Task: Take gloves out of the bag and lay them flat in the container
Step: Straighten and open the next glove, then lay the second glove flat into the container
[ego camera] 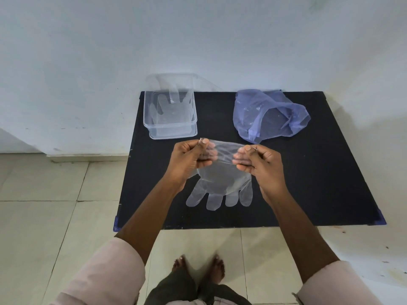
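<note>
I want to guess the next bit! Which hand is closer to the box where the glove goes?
Probably the left hand. It pinches the left corner of the glove, and the clear container sits just beyond it on the board's left side. The right hand is nearer the blue bag.

Pale pink sleeves (pixel 105 274) pushed up (past the elbows), dark trousers (pixel 176 289), bare feet (pixel 217 269).

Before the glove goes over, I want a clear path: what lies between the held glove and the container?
In the head view, only bare black mat lies between the glove and the clear container.
</note>
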`<state>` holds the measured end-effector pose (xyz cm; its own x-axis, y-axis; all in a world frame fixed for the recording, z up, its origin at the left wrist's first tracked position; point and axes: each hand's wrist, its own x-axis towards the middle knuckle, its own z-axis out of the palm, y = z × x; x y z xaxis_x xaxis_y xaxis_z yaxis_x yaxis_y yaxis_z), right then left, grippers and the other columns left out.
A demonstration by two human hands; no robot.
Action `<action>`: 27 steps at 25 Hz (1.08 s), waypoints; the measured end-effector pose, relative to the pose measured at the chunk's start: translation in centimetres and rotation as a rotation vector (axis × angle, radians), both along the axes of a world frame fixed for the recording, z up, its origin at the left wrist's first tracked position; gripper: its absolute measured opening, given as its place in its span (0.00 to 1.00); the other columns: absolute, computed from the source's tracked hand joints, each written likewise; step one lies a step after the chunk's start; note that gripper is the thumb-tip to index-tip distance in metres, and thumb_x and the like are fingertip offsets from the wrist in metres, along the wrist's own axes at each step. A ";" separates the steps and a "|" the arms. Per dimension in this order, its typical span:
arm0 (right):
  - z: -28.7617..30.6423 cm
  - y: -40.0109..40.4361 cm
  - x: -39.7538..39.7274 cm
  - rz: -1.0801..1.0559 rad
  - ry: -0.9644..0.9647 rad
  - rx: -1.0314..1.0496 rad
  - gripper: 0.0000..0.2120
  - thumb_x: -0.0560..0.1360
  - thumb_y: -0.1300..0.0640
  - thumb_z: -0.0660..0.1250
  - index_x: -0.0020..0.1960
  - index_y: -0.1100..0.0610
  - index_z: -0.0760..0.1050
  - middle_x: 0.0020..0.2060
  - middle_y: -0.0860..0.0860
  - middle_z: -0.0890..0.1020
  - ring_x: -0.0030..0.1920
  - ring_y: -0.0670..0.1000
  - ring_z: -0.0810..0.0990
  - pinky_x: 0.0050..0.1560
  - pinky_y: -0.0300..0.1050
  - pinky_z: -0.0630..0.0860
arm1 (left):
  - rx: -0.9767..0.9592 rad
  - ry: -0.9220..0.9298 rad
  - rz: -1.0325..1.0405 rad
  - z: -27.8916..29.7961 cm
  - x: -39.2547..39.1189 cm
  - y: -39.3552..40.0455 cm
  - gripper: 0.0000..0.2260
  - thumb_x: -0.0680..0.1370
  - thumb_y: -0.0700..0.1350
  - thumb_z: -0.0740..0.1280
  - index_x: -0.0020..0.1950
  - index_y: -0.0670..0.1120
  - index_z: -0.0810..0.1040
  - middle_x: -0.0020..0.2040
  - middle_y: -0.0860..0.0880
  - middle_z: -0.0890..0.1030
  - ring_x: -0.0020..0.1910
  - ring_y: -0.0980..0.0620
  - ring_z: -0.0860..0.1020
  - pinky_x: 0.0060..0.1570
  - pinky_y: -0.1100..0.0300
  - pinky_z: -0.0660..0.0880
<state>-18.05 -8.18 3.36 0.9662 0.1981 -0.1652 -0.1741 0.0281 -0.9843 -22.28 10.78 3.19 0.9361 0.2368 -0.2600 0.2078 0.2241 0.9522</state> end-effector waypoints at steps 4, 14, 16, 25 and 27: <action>1.8 1.2 2.8 0.035 0.003 -0.029 0.10 0.80 0.59 0.63 0.46 0.61 0.81 0.38 0.56 0.87 0.41 0.54 0.87 0.38 0.39 0.81 | -0.020 0.035 0.028 1.7 2.0 1.2 0.12 0.79 0.48 0.67 0.48 0.40 0.84 0.43 0.39 0.86 0.43 0.47 0.86 0.45 0.57 0.83; 3.1 11.9 12.2 0.079 0.008 -0.125 0.09 0.78 0.60 0.63 0.42 0.58 0.80 0.37 0.56 0.86 0.36 0.50 0.86 0.38 0.40 0.82 | -0.059 0.132 0.140 2.6 10.5 11.1 0.10 0.79 0.45 0.66 0.46 0.39 0.83 0.40 0.43 0.86 0.42 0.46 0.86 0.41 0.59 0.82; 3.3 15.3 14.9 0.081 0.025 -0.128 0.11 0.77 0.62 0.62 0.40 0.57 0.80 0.36 0.55 0.85 0.34 0.49 0.84 0.37 0.40 0.82 | -0.073 0.132 0.162 2.8 13.1 14.1 0.10 0.79 0.44 0.66 0.45 0.40 0.83 0.38 0.43 0.86 0.40 0.48 0.85 0.40 0.59 0.82; 5.4 29.4 29.3 0.050 0.014 -0.195 0.09 0.75 0.62 0.62 0.41 0.59 0.79 0.36 0.56 0.84 0.35 0.53 0.84 0.35 0.42 0.81 | -0.048 0.094 0.203 5.1 27.3 26.9 0.08 0.79 0.42 0.65 0.44 0.40 0.80 0.39 0.43 0.82 0.38 0.48 0.83 0.47 0.56 0.80; 6.7 31.3 31.4 0.038 -0.037 -0.176 0.09 0.75 0.65 0.61 0.41 0.59 0.78 0.37 0.57 0.83 0.35 0.53 0.84 0.38 0.44 0.81 | -0.011 0.047 0.216 6.4 29.5 28.2 0.08 0.79 0.42 0.65 0.44 0.40 0.80 0.38 0.43 0.81 0.37 0.49 0.82 0.48 0.54 0.80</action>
<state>13.39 23.10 10.03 0.9645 0.2062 -0.1648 -0.1350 -0.1509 -0.9793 7.26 39.02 9.61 0.8508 0.4276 -0.3055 0.1975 0.2785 0.9399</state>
